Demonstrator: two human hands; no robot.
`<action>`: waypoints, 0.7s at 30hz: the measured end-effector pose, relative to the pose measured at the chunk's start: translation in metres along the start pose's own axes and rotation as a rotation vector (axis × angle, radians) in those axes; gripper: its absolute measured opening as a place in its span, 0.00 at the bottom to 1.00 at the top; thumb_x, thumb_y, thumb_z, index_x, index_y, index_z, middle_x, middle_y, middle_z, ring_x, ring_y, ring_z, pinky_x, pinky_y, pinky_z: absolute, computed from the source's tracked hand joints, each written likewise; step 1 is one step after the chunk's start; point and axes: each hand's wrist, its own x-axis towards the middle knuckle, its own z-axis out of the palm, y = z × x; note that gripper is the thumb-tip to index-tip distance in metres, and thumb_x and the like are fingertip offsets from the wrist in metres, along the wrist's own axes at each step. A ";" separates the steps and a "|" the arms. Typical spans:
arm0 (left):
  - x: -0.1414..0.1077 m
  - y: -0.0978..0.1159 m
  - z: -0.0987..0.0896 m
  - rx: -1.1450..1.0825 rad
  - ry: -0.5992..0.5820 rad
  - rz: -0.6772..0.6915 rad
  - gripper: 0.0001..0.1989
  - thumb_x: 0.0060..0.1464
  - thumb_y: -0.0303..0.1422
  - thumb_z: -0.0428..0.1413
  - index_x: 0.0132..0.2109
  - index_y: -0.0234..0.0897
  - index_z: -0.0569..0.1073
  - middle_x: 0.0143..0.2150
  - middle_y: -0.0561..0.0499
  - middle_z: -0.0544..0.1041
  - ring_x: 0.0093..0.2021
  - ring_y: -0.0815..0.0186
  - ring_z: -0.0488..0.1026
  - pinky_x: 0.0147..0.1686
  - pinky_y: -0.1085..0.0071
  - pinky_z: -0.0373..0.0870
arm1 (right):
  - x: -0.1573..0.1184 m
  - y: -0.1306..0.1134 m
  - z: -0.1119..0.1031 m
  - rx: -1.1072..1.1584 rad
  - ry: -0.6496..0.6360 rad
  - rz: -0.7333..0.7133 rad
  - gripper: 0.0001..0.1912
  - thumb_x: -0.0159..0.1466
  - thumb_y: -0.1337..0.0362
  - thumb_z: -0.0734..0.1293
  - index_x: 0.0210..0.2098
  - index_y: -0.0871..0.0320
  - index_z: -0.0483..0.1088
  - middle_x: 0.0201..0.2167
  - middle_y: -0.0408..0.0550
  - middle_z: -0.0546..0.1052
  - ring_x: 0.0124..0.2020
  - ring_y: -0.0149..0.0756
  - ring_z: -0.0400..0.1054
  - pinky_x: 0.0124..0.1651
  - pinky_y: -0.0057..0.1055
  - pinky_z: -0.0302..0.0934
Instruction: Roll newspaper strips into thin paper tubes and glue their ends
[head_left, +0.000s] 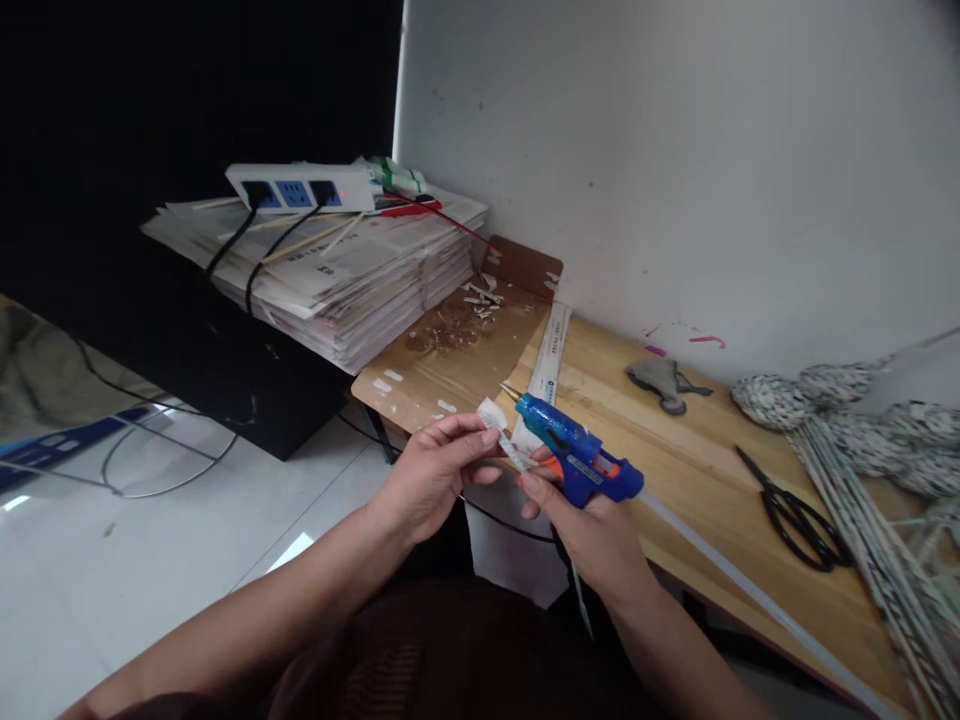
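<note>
My right hand (pixel 592 525) is wrapped round a blue hot glue gun (pixel 574 450), its metal nozzle pointing up and left. A long whitish glue stick (pixel 750 590) trails out of the gun's back end. My left hand (pixel 442 465) pinches a narrow strip of printed paper (pixel 510 445) between thumb and fingers, just below the nozzle. The strip's lower end reaches the fingertips of my right hand. Nozzle and paper look close, but I cannot tell whether they touch.
On the wooden table (pixel 600 370) lie black scissors (pixel 799 520), a grey rag (pixel 664 380) and rolled paper rods (pixel 862 540). Woven paper balls (pixel 769 402) sit by the wall. A power strip (pixel 300 190) with plugged cords tops a newspaper stack (pixel 375 290). Scraps litter a brown board (pixel 427 370).
</note>
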 end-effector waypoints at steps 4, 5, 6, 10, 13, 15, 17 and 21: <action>0.002 -0.001 -0.004 -0.012 -0.050 -0.015 0.07 0.47 0.29 0.65 0.37 0.34 0.79 0.36 0.48 0.80 0.33 0.70 0.77 0.28 0.80 0.73 | 0.000 0.002 0.000 0.072 -0.055 0.055 0.07 0.59 0.59 0.69 0.32 0.57 0.74 0.20 0.42 0.76 0.23 0.35 0.73 0.30 0.33 0.71; 0.002 -0.001 -0.005 -0.016 -0.062 -0.021 0.07 0.48 0.29 0.65 0.37 0.34 0.79 0.36 0.48 0.80 0.33 0.71 0.76 0.29 0.81 0.73 | 0.000 0.004 0.000 0.104 -0.073 0.069 0.08 0.60 0.59 0.69 0.33 0.58 0.73 0.20 0.42 0.76 0.23 0.35 0.74 0.31 0.34 0.71; 0.002 -0.001 -0.006 -0.021 -0.074 -0.025 0.07 0.48 0.29 0.65 0.37 0.34 0.79 0.36 0.48 0.80 0.33 0.71 0.76 0.29 0.81 0.73 | 0.000 0.006 0.000 0.146 -0.092 0.082 0.09 0.60 0.58 0.69 0.34 0.58 0.73 0.20 0.43 0.76 0.24 0.35 0.74 0.31 0.34 0.70; 0.002 -0.002 -0.007 -0.050 -0.142 -0.027 0.06 0.50 0.28 0.64 0.37 0.35 0.78 0.35 0.50 0.79 0.32 0.72 0.75 0.30 0.81 0.73 | 0.000 0.010 -0.001 0.369 -0.196 0.181 0.12 0.60 0.58 0.70 0.39 0.57 0.70 0.25 0.44 0.78 0.20 0.30 0.70 0.27 0.29 0.66; 0.002 -0.002 -0.007 -0.051 -0.175 -0.015 0.03 0.51 0.28 0.63 0.36 0.36 0.78 0.34 0.51 0.78 0.32 0.73 0.74 0.29 0.81 0.72 | 0.000 0.009 -0.001 0.482 -0.260 0.256 0.13 0.59 0.58 0.71 0.39 0.57 0.67 0.25 0.42 0.76 0.18 0.27 0.68 0.24 0.27 0.63; 0.001 -0.003 -0.007 -0.037 -0.171 -0.006 0.02 0.52 0.28 0.62 0.35 0.35 0.77 0.34 0.51 0.78 0.32 0.73 0.74 0.29 0.82 0.72 | 0.000 0.008 0.000 0.484 -0.273 0.288 0.14 0.59 0.57 0.71 0.39 0.57 0.67 0.26 0.43 0.76 0.19 0.28 0.68 0.23 0.27 0.63; 0.002 -0.003 -0.007 -0.020 -0.151 -0.010 0.02 0.52 0.28 0.62 0.35 0.35 0.77 0.34 0.50 0.78 0.32 0.73 0.75 0.29 0.83 0.71 | 0.000 0.010 0.000 0.422 -0.250 0.303 0.14 0.60 0.56 0.70 0.40 0.57 0.67 0.30 0.45 0.77 0.22 0.31 0.71 0.22 0.26 0.63; 0.003 -0.003 -0.007 -0.015 -0.075 -0.018 0.04 0.50 0.29 0.64 0.33 0.34 0.77 0.32 0.48 0.79 0.35 0.69 0.78 0.32 0.82 0.73 | -0.003 0.017 -0.005 0.178 -0.080 0.121 0.12 0.63 0.55 0.66 0.40 0.57 0.71 0.34 0.48 0.78 0.31 0.36 0.74 0.32 0.32 0.69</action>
